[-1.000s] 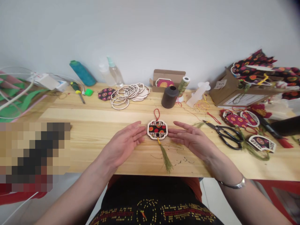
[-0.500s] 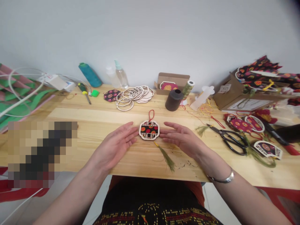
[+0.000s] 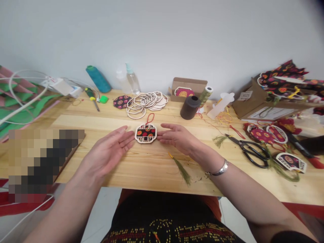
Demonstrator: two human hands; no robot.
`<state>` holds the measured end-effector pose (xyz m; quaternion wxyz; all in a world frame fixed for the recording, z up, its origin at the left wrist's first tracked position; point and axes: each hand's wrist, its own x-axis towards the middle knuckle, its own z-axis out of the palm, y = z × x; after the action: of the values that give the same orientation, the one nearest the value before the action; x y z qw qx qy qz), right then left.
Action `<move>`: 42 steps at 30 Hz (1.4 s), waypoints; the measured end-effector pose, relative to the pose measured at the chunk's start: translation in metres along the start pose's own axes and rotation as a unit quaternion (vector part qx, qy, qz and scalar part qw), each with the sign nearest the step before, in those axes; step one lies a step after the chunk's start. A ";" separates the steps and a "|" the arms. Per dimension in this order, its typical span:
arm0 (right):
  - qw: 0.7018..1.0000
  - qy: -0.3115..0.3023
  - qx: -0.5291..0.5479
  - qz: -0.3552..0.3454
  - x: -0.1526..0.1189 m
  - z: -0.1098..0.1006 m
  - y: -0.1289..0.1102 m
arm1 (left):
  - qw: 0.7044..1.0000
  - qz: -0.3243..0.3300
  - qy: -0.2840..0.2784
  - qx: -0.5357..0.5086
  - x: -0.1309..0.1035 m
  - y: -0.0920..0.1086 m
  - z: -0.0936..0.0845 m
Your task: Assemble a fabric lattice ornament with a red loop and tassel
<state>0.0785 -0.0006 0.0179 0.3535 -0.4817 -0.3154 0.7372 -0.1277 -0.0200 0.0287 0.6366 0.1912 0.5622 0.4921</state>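
A wood-framed fabric pendant (image 3: 146, 133) with a red hanging loop lies on the wooden table in front of me. Dark flowered cloth shows through its pale lattice frame. My left hand (image 3: 109, 147) is at the pendant's left edge, fingers stretched out and palm turned inward. Opposite it, my right hand (image 3: 178, 136) has its extended fingertips at the right edge, with the thumb side up. Neither hand grasps the pendant; whether the fingertips press on it is hard to tell. A green tassel (image 3: 181, 169) with a yellow tie lies nearer to me, below my right hand.
Black-handled scissors (image 3: 253, 152) lie at right, beside finished pendants (image 3: 263, 133) and a cardboard box of cloth (image 3: 255, 99). Behind stand a black thread cone (image 3: 190, 108), loose wooden frames (image 3: 138, 105), a screwdriver (image 3: 92, 98), a teal thread cone (image 3: 99, 79) and a spray bottle (image 3: 132, 81).
Both hands and the pendant between them have shifted left and slightly away from me. The tassel stays near its former place, now farther from the pendant.
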 end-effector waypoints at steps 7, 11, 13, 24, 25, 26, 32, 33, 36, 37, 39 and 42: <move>1.000 -0.012 -0.024 0.007 0.016 0.017 -0.003 | 0.999 0.028 0.005 0.016 0.011 0.007 -0.015; 0.980 0.011 -0.185 -0.073 0.009 -0.001 -0.002 | 0.995 0.083 0.026 0.045 0.011 0.001 -0.017; 0.921 0.043 -0.355 -0.154 -0.006 -0.015 0.003 | 0.979 0.170 0.056 0.098 0.004 -0.007 -0.014; 0.664 0.119 -0.706 -0.214 -0.076 -0.030 0.062 | 0.910 0.209 -0.081 0.349 -0.039 -0.071 0.025; 0.659 0.121 -0.709 -0.220 -0.075 -0.030 0.064 | 0.896 0.208 -0.091 0.381 -0.039 -0.075 0.025; 0.661 0.123 -0.706 -0.221 -0.074 -0.030 0.065 | 0.884 0.203 -0.099 0.410 -0.039 -0.077 0.026; 0.837 0.122 -0.506 -0.171 -0.069 -0.027 0.064 | 0.907 0.112 -0.103 0.393 -0.038 -0.076 0.028; 0.869 0.116 -0.451 -0.167 -0.069 -0.026 0.064 | 0.924 0.081 -0.108 0.359 -0.037 -0.075 0.029; 0.930 0.084 -0.322 -0.156 -0.064 -0.020 0.066 | 0.964 -0.001 -0.127 0.232 -0.036 -0.074 0.032; 0.940 0.072 -0.297 -0.150 -0.063 -0.018 0.067 | 0.972 -0.012 -0.130 0.196 -0.035 -0.073 0.033; 0.950 0.052 -0.272 -0.142 -0.059 -0.014 0.066 | 0.980 -0.013 -0.130 0.149 -0.035 -0.072 0.035; 0.947 0.011 -0.286 -0.143 -0.058 -0.010 0.061 | 0.985 -0.009 -0.118 0.123 -0.034 -0.068 0.033</move>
<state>0.0909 -0.0807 -0.0066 0.3062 -0.5205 -0.5750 0.5519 -0.0664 -0.0686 0.0024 0.6747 0.3197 0.5410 0.3871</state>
